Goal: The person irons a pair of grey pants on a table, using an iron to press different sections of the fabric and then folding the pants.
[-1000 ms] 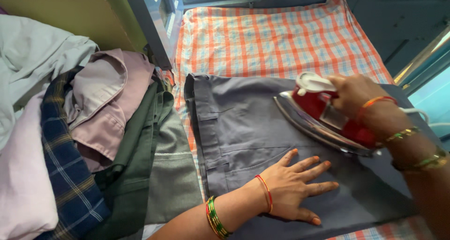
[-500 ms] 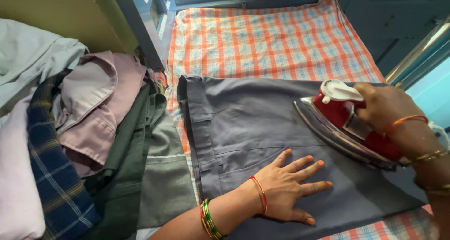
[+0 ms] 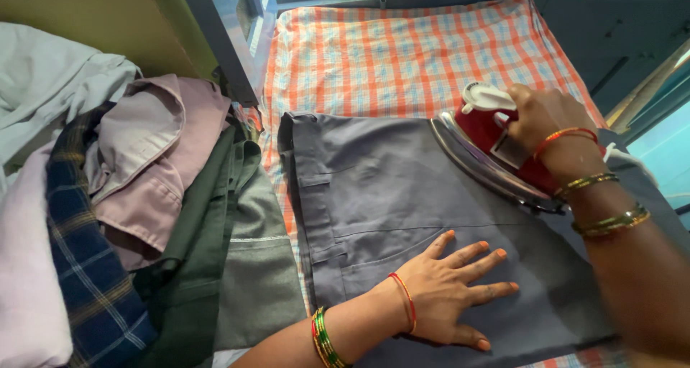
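Grey trousers (image 3: pixel 402 188) lie flat on an orange and blue checked cloth (image 3: pixel 402 52), waistband to the left. My left hand (image 3: pixel 453 289) presses flat on the trousers near the front edge, fingers spread. My right hand (image 3: pixel 546 120) grips the handle of a red and white clothes iron (image 3: pixel 489 149), whose metal sole rests on the trousers' upper right part, its tip pointing left and away from me. Bangles ring both wrists.
A heap of clothes fills the left: a pale pink shirt (image 3: pixel 144 159), a dark blue checked garment (image 3: pixel 86 267), dark green and grey pieces (image 3: pixel 230 253), a light blue garment (image 3: pixel 50 88). A grey metal frame (image 3: pixel 230 30) stands behind.
The iron has slid over the trousers toward the waistband and away from me under my right hand. My left hand has stayed flat in the same place.
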